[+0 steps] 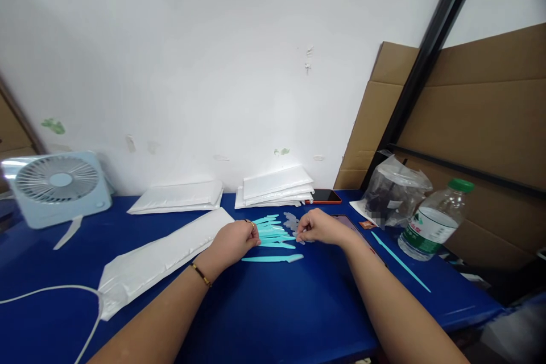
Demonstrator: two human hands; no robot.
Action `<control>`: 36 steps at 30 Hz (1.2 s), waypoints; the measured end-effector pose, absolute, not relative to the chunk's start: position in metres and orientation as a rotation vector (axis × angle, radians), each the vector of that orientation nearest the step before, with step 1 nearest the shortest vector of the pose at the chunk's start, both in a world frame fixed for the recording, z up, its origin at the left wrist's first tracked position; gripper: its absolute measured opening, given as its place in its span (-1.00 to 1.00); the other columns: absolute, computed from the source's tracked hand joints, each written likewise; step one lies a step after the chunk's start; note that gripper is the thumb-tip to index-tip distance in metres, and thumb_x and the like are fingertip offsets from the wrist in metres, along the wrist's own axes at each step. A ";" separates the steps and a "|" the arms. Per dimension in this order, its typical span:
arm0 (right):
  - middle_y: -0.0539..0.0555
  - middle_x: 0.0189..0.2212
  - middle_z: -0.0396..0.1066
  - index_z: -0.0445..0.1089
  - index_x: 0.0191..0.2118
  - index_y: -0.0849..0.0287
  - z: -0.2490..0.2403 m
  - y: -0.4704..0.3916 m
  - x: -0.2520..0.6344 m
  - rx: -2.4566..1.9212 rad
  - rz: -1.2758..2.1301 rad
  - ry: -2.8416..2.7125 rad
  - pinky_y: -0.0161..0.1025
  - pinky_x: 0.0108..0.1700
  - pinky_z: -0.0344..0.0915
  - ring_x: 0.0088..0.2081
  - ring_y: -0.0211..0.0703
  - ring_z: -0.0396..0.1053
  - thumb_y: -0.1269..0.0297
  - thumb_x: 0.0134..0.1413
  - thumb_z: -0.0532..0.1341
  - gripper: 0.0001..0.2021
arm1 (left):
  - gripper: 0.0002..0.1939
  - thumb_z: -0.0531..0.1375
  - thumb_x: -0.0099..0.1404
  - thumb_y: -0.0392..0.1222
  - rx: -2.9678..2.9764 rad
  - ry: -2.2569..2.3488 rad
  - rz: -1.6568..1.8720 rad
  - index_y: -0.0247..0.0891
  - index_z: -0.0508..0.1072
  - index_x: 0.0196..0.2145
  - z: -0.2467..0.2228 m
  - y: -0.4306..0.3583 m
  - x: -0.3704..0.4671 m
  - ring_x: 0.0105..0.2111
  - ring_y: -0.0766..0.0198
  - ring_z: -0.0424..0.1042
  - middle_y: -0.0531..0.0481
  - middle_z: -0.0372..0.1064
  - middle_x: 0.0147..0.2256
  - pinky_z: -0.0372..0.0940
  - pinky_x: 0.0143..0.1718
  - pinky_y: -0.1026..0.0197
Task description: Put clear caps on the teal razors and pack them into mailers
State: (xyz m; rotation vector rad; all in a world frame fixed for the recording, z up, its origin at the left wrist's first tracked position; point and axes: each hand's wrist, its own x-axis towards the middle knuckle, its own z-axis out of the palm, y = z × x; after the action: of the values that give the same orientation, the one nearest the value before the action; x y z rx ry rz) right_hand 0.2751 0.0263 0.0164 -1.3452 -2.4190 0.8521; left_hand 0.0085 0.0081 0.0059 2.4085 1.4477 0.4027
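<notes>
Turquoise eyebrow razors (271,232) lie in a loose pile at the middle of the blue table. The fingers of my left hand (239,240) are closed at the pile's left end; whether they grip a razor is hidden. Small clear plastic caps (290,220) are heaped just right of the razors. My right hand (319,227) pinches at the edge of that heap, and what is between its fingertips is too small to make out. One separate razor (268,259), with a clear cap over its right end, lies nearer to me.
A long white plastic packet (166,256) lies left of my left hand. Folded white packets (179,196) and a stack of them (275,186) rest by the wall. A phone (326,197), a water bottle (435,222), a bagged cup (392,190) and a fan (60,185) stand around.
</notes>
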 end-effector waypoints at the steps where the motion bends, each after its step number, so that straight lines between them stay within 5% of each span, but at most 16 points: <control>1: 0.01 -0.61 0.37 0.48 -0.44 0.23 0.017 0.028 0.278 -1.391 0.817 -2.409 -0.37 -0.50 0.14 -0.56 -0.27 0.26 0.09 -0.14 0.25 -0.73 | -0.85 0.12 0.13 -0.10 2.405 1.465 0.404 -0.20 0.42 -0.43 0.006 0.009 0.007 -0.45 0.27 0.33 0.04 0.38 -0.44 0.06 -0.48 0.28; 7: 0.04 -0.41 0.38 0.48 -0.42 0.19 0.027 0.020 0.275 -1.216 0.620 -2.470 -0.38 -0.40 0.16 -0.39 -0.24 0.30 0.09 -0.19 0.30 -0.74 | -0.72 0.24 -0.01 0.04 2.482 1.262 0.381 -0.14 0.44 -0.35 0.007 0.000 0.011 -0.38 0.27 0.33 0.07 0.36 -0.33 0.10 -0.44 0.30; 11: 0.00 -0.46 0.37 0.47 -0.41 0.19 0.025 0.011 0.260 -1.112 0.753 -2.689 -0.39 -0.47 0.11 -0.46 -0.29 0.27 0.09 -0.23 0.33 -0.73 | -0.86 0.19 0.08 -0.08 2.464 1.260 0.319 -0.18 0.43 -0.47 0.007 -0.006 0.018 -0.46 0.31 0.29 0.08 0.34 -0.46 0.05 -0.51 0.31; 18: 0.00 -0.55 0.36 0.40 -0.45 0.22 0.021 0.021 0.273 -1.252 0.830 -2.399 -0.37 -0.46 0.19 -0.51 -0.28 0.31 0.09 -0.08 0.23 -0.74 | -0.85 0.12 0.13 -0.13 2.378 1.361 0.510 -0.23 0.38 -0.50 0.015 0.003 0.006 -0.47 0.31 0.28 0.03 0.34 -0.40 0.10 -0.45 0.28; 24: -0.05 -0.56 0.32 0.31 -0.20 0.17 0.028 0.025 0.281 -1.215 0.756 -1.937 -0.36 -0.55 0.20 -0.64 -0.31 0.29 0.05 -0.07 0.21 -0.65 | -0.77 0.01 0.21 -0.02 1.965 1.192 0.692 -0.24 0.25 -0.33 0.013 0.011 0.001 -0.48 0.32 0.30 0.05 0.33 -0.47 0.15 -0.46 0.30; 27: -0.04 -0.60 0.32 0.36 -0.28 0.21 0.027 0.026 0.277 -1.192 0.701 -1.870 -0.35 -0.55 0.20 -0.65 -0.32 0.25 0.03 -0.04 0.19 -0.68 | -0.76 0.00 0.22 -0.03 1.846 1.072 0.761 -0.24 0.21 -0.26 0.012 0.009 0.004 -0.49 0.37 0.26 0.06 0.31 -0.43 0.15 -0.45 0.33; 33: 0.04 -0.59 0.42 0.40 -0.16 0.24 0.024 0.026 0.271 -1.176 0.875 -1.795 -0.30 -0.42 0.30 -0.49 -0.19 0.40 0.04 -0.06 0.22 -0.59 | -0.53 -0.09 0.24 0.14 1.863 1.199 0.769 -0.28 0.40 -0.28 0.016 0.008 0.006 -0.51 0.36 0.15 0.05 0.25 -0.46 0.07 -0.51 0.32; 36: 0.05 -0.61 0.42 0.43 -0.25 0.25 0.024 0.025 0.268 -1.151 0.908 -1.767 -0.31 -0.43 0.30 -0.52 -0.21 0.40 0.02 -0.05 0.21 -0.63 | -0.50 -0.07 0.22 0.17 1.866 1.245 0.783 -0.25 0.44 -0.24 0.017 0.009 0.006 -0.48 0.33 0.17 0.06 0.25 -0.47 0.08 -0.47 0.30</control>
State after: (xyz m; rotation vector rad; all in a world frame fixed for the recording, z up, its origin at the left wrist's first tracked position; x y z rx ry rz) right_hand 0.2680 0.0247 0.0244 -1.1508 -1.7669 0.9077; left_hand 0.0055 0.0085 0.0165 1.8658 1.2455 0.7835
